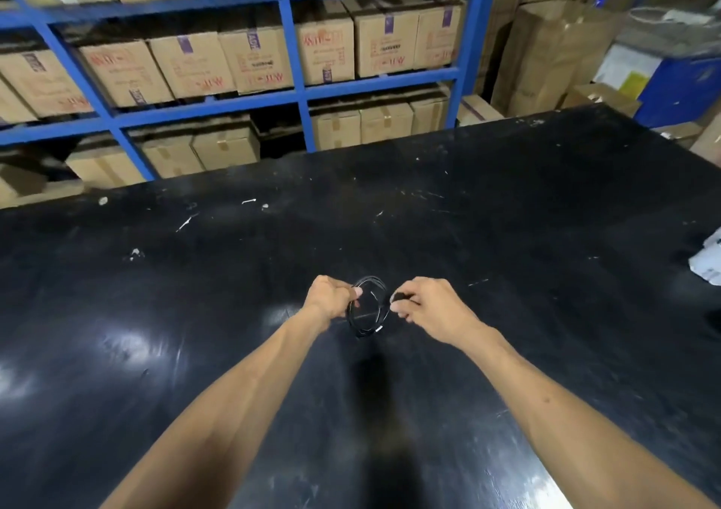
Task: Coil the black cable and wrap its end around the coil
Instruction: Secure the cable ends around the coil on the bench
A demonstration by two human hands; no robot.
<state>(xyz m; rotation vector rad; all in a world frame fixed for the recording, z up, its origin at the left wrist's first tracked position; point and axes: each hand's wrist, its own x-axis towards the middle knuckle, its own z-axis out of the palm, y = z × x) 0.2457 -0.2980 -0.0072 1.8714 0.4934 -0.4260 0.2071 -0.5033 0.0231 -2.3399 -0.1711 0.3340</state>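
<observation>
A thin black cable [366, 327] is wound into a small round coil of several loops, held upright just above the black table [507, 216]. My left hand [329, 297] pinches the coil's left side between thumb and fingers. On the coil's right side, my right hand [425, 305] grips a dark piece of the cable, seemingly its end, between thumb and fingertips. The lower arc of the coil hangs free between the two hands. How the end lies against the loops is too small to tell.
The black table has white scraps [249, 201] scattered toward its far side. Something white [708, 260] lies at the right edge. Blue shelving [292, 79] full of cardboard boxes [324, 40] stands behind the table.
</observation>
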